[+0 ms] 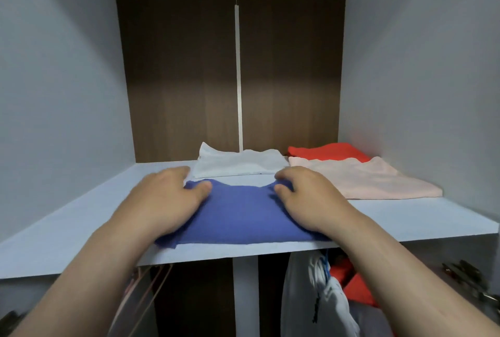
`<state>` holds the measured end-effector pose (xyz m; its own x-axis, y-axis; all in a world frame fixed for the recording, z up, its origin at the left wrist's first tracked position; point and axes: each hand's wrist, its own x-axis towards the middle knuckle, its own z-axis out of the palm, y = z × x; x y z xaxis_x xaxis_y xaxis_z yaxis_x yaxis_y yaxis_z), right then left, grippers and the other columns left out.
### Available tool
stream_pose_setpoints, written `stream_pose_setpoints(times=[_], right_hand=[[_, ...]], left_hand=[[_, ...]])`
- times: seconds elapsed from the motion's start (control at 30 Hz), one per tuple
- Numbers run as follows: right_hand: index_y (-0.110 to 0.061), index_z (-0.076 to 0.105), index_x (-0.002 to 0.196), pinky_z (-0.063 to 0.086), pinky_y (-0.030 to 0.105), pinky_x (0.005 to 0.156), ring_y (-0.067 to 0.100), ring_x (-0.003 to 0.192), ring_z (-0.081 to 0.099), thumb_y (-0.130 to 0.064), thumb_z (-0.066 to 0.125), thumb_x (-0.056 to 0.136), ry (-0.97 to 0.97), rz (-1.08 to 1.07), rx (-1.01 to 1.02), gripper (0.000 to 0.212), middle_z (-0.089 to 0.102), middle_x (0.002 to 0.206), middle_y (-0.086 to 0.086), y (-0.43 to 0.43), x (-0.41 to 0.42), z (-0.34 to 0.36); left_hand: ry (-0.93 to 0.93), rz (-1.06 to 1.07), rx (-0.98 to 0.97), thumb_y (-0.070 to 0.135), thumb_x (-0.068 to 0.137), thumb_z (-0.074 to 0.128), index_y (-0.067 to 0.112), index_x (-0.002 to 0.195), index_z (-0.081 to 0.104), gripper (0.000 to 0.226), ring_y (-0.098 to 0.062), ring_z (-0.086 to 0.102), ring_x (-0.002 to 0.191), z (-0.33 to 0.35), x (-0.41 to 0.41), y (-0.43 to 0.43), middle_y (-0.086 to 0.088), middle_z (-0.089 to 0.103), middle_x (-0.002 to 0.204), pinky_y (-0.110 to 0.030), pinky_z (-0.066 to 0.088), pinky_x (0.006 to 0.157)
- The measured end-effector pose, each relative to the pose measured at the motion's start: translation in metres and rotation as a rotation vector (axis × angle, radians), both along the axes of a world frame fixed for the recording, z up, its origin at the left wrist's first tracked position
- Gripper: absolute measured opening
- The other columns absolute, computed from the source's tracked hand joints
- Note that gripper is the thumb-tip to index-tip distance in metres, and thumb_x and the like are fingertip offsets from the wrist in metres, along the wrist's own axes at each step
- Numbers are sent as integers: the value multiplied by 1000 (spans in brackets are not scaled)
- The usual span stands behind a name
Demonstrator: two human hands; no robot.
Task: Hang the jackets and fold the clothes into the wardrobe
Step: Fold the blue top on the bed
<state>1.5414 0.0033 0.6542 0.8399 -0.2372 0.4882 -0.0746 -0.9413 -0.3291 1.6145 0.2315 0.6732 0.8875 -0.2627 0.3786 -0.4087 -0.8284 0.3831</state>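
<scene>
1 blue garment (238,214) lies on the white shelf (81,223), gripped by left hand (167,197) and right hand (307,198).

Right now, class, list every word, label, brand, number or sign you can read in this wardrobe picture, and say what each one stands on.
None: no readable text anywhere in view.
The blue folded garment, white folded garment, pink folded garment and red folded garment show no print or label.
The white hanging garment under the shelf has a small dark mark, too blurred to read.
</scene>
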Motion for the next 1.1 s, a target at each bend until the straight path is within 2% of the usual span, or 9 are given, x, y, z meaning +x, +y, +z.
stream_pose_setpoints(times=[0.1, 0.17, 0.3, 0.37, 0.47, 0.67, 0.97, 1.03, 1.1], right_hand=[[-24, 64, 111, 44, 36, 94, 19, 110, 56, -56, 37, 99, 294, 37, -28, 44, 64, 122, -4, 12, -3, 1], [-26, 58, 125, 38, 36, 104, 17, 124, 49, -61, 27, 99, 454, 80, -18, 54, 56, 135, -5, 14, -3, -3], [-23, 36, 151, 19, 34, 119, 16, 149, 21, -59, 22, 102, 514, 134, -21, 62, 29, 160, 0, 8, 4, -5], [-24, 24, 156, 11, 34, 122, 13, 152, 9, -62, 20, 101, 546, 142, -32, 67, 15, 165, -3, 2, 12, -4], [-24, 18, 158, 8, 36, 123, 14, 153, 5, -62, 19, 101, 577, 122, -57, 68, 8, 166, -3, -7, 31, -4], [-20, 26, 155, 16, 41, 121, 19, 150, 18, -60, 18, 102, 620, 85, -87, 67, 21, 163, 0, -21, 70, -3], [-21, 35, 151, 22, 41, 118, 19, 141, 34, -60, 16, 101, 616, 63, -64, 66, 39, 151, -2, -31, 96, 0], [-23, 48, 140, 30, 39, 112, 21, 132, 43, -62, 20, 100, 566, 32, -62, 63, 49, 138, -4, -34, 98, -3], [-24, 60, 102, 40, 35, 95, 22, 106, 55, -57, 25, 101, 464, 5, -112, 49, 60, 105, -4, -36, 98, -7]], left_hand=[[189, -183, 216, 65, 93, 34, 32, 137, 47, 57, -19, 45, 130, -11, -12, -16, 5, 46, 147, -33, 36, 107], [210, -223, 332, 65, 96, 23, 28, 147, 37, 64, -20, 33, 140, -25, -9, -25, 2, 33, 155, -35, 28, 114], [193, -214, 365, 64, 96, 17, 25, 150, 31, 68, -21, 25, 144, -36, 11, -30, 0, 26, 159, -38, 24, 118], [220, -216, 369, 65, 96, 17, 25, 151, 31, 70, -22, 26, 144, -35, 23, -35, 1, 27, 158, -38, 25, 117], [259, -199, 400, 66, 95, 16, 23, 153, 27, 72, -23, 24, 145, -33, 39, -44, -1, 24, 159, -38, 23, 117], [301, -155, 513, 61, 98, 12, 15, 154, 21, 73, -31, 23, 145, -29, 65, -65, -11, 21, 159, -43, 24, 117], [271, -120, 477, 62, 97, 12, 15, 153, 26, 74, -31, 28, 143, -29, 89, -79, -10, 26, 157, -42, 27, 115], [252, -134, 452, 63, 97, 14, 16, 151, 30, 74, -29, 31, 141, -30, 93, -78, -9, 30, 155, -42, 29, 114], [217, -147, 411, 64, 96, 16, 17, 145, 38, 71, -27, 37, 135, -33, 95, -76, -6, 38, 149, -41, 32, 112]])
